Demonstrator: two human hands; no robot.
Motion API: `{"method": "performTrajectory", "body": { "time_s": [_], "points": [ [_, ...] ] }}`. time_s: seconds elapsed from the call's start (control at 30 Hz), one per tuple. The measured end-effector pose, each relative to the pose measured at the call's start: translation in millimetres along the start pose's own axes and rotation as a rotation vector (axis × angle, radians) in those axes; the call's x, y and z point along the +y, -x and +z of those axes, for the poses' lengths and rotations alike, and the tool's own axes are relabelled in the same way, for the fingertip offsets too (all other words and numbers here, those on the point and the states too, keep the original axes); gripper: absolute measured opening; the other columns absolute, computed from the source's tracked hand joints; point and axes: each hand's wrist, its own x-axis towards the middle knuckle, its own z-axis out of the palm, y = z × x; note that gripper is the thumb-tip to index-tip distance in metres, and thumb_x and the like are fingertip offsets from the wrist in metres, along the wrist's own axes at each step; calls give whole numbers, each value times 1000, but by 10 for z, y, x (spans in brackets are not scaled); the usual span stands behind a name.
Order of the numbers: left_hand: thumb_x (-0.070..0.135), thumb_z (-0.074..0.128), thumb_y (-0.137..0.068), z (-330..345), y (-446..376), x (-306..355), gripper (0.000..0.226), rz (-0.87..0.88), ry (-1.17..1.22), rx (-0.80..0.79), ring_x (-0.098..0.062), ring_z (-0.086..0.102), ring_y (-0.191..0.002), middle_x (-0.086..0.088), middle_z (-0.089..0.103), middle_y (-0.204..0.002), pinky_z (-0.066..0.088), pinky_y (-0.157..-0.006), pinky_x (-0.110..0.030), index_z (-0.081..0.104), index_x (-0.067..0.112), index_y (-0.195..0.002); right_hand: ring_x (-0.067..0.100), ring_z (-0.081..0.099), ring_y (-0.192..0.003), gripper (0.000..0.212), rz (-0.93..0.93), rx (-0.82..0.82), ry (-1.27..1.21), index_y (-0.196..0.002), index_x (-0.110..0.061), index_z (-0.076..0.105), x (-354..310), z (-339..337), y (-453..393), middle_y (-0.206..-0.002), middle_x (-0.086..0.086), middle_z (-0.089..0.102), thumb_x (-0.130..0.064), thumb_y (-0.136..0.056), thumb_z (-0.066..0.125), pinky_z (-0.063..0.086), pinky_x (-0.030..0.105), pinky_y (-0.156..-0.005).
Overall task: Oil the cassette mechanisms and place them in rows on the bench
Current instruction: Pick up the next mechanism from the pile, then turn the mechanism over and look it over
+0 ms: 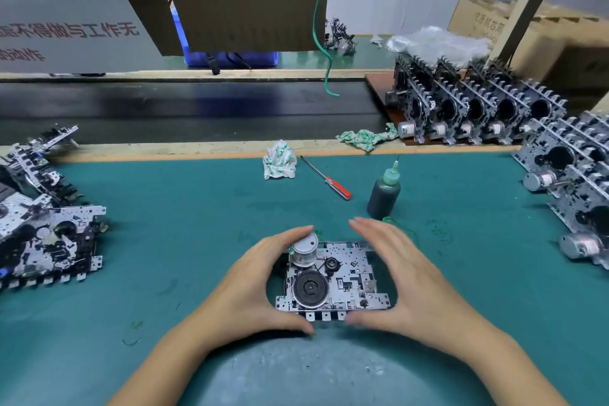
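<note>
A metal cassette mechanism (342,280) with a black flywheel and a silver motor lies flat on the green bench mat (164,241), near the front edge. My left hand (250,283) grips its left side, fingers curled over the motor. My right hand (405,277) holds its right side, thumb at the near edge. Behind the right hand stands a dark oil bottle (384,193) with a green needle cap, upright and untouched. Rows of upright mechanisms (478,115) stand at the back right, with more at the right edge (576,188). A loose pile of mechanisms (43,231) lies at the left.
A red-handled screwdriver (329,180) and a crumpled cloth (278,160) lie behind the held mechanism. Another rag (365,137) rests on the wooden ledge. A black conveyor belt (184,112) runs across the back, with a green cable (324,36) hanging over it.
</note>
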Motion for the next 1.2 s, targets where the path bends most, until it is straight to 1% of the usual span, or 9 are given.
{"method": "performTrajectory", "body": {
  "time_s": [0.13, 0.3, 0.43, 0.5, 0.63, 0.77, 0.97, 1.1, 1.2],
  "points": [
    [61, 85, -47, 18, 14, 5, 117, 38, -26, -59, 8, 28, -134, 42, 23, -139, 24, -107, -9, 12, 60, -139, -17, -4, -128, 130, -54, -246, 276, -148, -34, -9, -17, -93, -183, -146, -27, 12, -78, -53, 67, -15, 1, -99],
    [61, 85, -49, 70, 25, -23, 120, 29, -24, -38, 8, 26, -134, 44, 19, -138, 24, -106, -8, 6, 61, -139, 13, 41, -122, 111, -79, -210, 485, -146, -22, 23, -137, -22, -332, -134, -9, 42, -69, -56, 69, 36, 28, -96],
    [66, 81, -43, 78, 37, -9, 125, -102, -10, 33, 14, 26, -131, 41, 21, -139, 28, -104, -11, 1, 61, -139, 17, 58, -101, 91, -83, -174, 570, -127, -27, 44, -172, -118, -388, -115, -13, 57, -70, -51, 65, 47, 32, -79],
    [64, 78, -42, 88, -43, -7, 122, -193, 160, 50, 12, 30, -131, 28, 29, -143, 28, -107, -14, 11, 47, -143, 9, 59, -99, 84, -2, -177, 346, -121, -35, 51, -145, -216, -366, -110, -18, 63, -69, -47, 68, 47, 30, -84],
    [81, 72, -40, 54, -227, 130, 130, -295, 923, -129, -26, 53, -120, -13, 47, -138, 37, -108, -35, 41, 3, -139, 2, 65, -100, 59, 48, -331, -811, -107, -29, 68, -222, -259, -253, -103, -12, 72, -37, -50, 79, 50, 18, -86],
    [76, 78, -38, 124, -244, 304, 126, -403, 1533, -230, -34, 56, -112, -24, 50, -134, 36, -106, -49, 50, 0, -134, 29, 60, -110, 96, 91, -440, -1266, -114, -1, 61, -350, 24, -195, -113, 16, 65, -58, -41, 88, 49, 38, -96],
    [70, 57, -76, 85, -254, 197, 98, -175, 1622, -285, -31, 35, -137, -17, 37, -148, 24, -115, -48, 37, 1, -143, 5, 60, -79, 14, 152, -19, -728, -80, -26, 77, -230, -10, -197, -84, -9, 72, -39, -75, 75, 47, 34, -87],
    [65, 67, -71, 136, -288, 121, 94, -266, 1714, -242, -39, 44, -130, -22, 42, -144, 35, -109, -49, 46, 1, -138, 3, 61, -86, 16, -19, 320, 50, -89, -26, 71, 88, -234, -158, -85, -20, 69, -11, -85, 67, 48, 27, -73],
    [68, 63, -73, 198, -323, 96, 91, -340, 1739, -246, -45, 40, -130, -23, 43, -143, 28, -112, -53, 50, 2, -135, 10, 51, -101, 46, -59, 61, 421, -97, -27, 61, 298, -350, -135, -97, -16, 60, 9, -70, 52, 38, 20, -71]
  ]
}}
